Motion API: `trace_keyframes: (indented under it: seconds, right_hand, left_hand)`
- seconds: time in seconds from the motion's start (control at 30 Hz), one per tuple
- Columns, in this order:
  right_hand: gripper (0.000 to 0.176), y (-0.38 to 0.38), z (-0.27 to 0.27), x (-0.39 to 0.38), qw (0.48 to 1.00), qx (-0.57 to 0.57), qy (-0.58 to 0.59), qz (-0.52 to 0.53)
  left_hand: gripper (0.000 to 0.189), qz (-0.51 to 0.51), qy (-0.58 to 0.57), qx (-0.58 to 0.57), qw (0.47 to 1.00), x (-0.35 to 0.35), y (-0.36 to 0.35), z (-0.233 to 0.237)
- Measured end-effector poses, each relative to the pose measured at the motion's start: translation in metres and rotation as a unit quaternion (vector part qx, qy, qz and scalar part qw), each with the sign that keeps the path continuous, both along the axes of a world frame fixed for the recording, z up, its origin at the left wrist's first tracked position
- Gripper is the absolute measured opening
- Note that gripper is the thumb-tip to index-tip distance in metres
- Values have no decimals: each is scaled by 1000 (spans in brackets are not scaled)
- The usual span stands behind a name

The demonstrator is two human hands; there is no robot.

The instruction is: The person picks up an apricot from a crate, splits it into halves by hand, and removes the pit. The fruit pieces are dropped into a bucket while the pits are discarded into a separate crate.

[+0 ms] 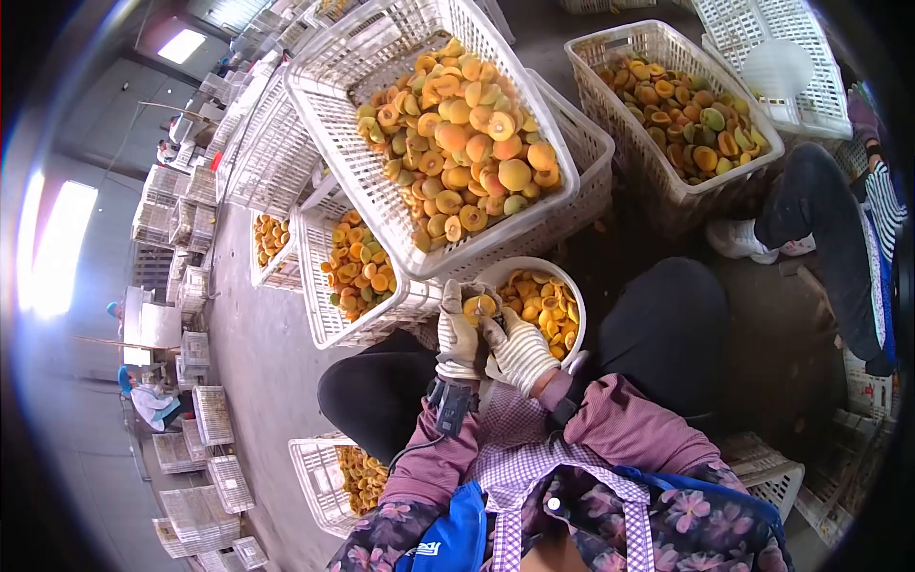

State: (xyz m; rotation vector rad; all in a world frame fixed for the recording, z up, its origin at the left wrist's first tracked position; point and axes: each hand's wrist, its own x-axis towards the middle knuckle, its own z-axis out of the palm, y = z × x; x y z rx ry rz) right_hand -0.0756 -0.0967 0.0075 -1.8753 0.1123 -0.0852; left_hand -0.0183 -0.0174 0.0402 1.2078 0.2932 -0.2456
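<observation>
My left hand [457, 336], in a striped work glove, is closed around a yellow-orange apricot [479, 307] in front of my lap. Close beside it, my gloved right hand [520, 353] is bent inward with its dark, stained fingertips right at the fruit. Its fingers are closed, and I cannot tell what they hold. Just beyond both hands, a white bucket [578, 303] contains many cut apricot pieces [539, 307]. Above it stands a large white crate [558, 195] heaped with whole and halved apricots [467, 133], tilted towards me.
More apricots fill a crate [315, 303] at the left, another [307, 486] by my hip and one [679, 181] at the upper right. A co-worker's leg [820, 229] is at the right. Stacked white crates [181, 205] and other people [152, 400] are far left.
</observation>
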Motion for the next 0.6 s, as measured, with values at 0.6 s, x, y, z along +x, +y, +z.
trace_keyframes:
  seconds: [0.6]
  right_hand:
    - [45,-13,16,-6,991,83,104,8]
  left_hand:
    - [24,-54,-235,55,969,-20,-12,-9]
